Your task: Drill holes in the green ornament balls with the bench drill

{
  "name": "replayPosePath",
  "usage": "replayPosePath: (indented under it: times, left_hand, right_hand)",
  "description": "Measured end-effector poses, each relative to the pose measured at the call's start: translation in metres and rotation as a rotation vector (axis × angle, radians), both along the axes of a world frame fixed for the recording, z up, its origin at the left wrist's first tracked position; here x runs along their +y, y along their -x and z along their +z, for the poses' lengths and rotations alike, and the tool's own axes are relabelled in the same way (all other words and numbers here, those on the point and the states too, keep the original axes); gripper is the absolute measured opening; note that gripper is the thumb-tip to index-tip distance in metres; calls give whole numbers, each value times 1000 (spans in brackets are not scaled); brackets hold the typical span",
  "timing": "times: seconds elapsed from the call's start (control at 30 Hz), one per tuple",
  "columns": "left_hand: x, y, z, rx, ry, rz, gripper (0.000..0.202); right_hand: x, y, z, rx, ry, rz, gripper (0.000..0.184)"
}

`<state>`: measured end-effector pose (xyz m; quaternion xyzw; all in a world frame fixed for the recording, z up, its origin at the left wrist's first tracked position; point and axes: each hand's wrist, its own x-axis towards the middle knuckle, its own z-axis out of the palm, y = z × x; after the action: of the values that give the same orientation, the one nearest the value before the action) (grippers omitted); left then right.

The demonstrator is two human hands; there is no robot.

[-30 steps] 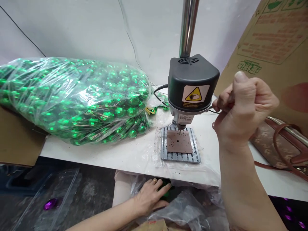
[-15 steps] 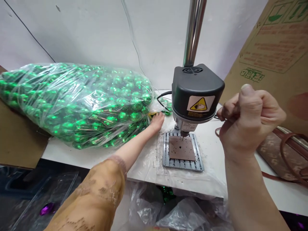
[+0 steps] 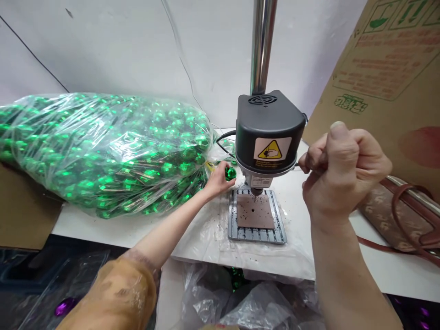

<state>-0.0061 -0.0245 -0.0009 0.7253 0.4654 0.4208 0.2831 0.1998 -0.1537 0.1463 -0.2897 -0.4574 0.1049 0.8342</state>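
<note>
My left hand (image 3: 220,178) is closed on a shiny green faceted ball (image 3: 230,173), just left of the drill press (image 3: 270,130). Behind that hand lies the mouth of a big clear bag (image 3: 113,151) packed with green faceted pieces. My right hand (image 3: 345,172) makes a fist at the right side of the drill press, around a thin handle (image 3: 298,165) that shows only partly at the fingers. Below the drill bit, a brown board (image 3: 256,217) with a dark hole rests on the slotted metal base (image 3: 282,229). Dark chips are scattered over both.
A large cardboard box (image 3: 388,59) stands on the right, with a patterned handbag (image 3: 388,215) in front of it. Crumpled clear plastic (image 3: 261,307) lies below the table's front edge. At lower left is a purple shiny piece (image 3: 65,306). The steel column (image 3: 263,46) rises behind the drill.
My left hand has come away from the bag's mouth toward the drill press, now with a green ball in its fingers. My right hand keeps its fist beside the drill. The view has shifted slightly.
</note>
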Motion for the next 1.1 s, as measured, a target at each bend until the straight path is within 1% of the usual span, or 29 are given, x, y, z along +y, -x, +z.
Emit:
replayPosePath:
  times: [0.07, 0.13, 0.17, 0.23, 0.3, 0.37, 0.47, 0.53, 0.67, 0.77, 0.93, 1.03, 1.1]
  left_hand:
    - [-28, 6, -7, -257, 189, -59, 56]
    - [-54, 7, -17, -507, 374, -77, 61]
    - [-65, 6, -21, -584, 425, -69, 63]
    - [-83, 1, -31, -629, 440, -44, 65]
    - [-93, -5, -39, -591, 403, -46, 66]
    - [-98, -11, -44, -523, 365, -85, 67]
    - [-99, -17, -48, -413, 324, -169, 63]
    - [-99, -19, -49, -373, 317, -203, 60]
    - [-98, -20, -53, -343, 305, -218, 61]
    - [-97, -21, -57, -312, 271, -201, 63]
    - [-99, -26, -56, -241, 214, -187, 62]
    - [-105, -34, -54, -219, 206, -225, 60]
    - [-108, -39, -53, -242, 222, -252, 61]
  right_hand:
    - [0, 0, 0, 7, -4, 3, 42]
    - [1, 0, 0, 16, -7, 10, 42]
    - [1, 0, 0, 17, -6, 10, 42]
    - [1, 0, 0, 10, -9, 5, 42]
    - [1, 0, 0, 2, -11, 4, 43]
    - [0, 0, -1, 3, -8, 5, 43]
    - [0, 0, -1, -2, 0, 6, 42]
    - [-1, 0, -1, -8, -5, 2, 42]
    - [0, 1, -2, -15, -25, -11, 44]
    - [0, 1, -3, -33, -13, -34, 45]
    - [0, 0, -4, -71, 20, -62, 47]
    - [-1, 0, -4, -66, 20, -56, 47]
    - [-1, 0, -4, -48, 10, -38, 46]
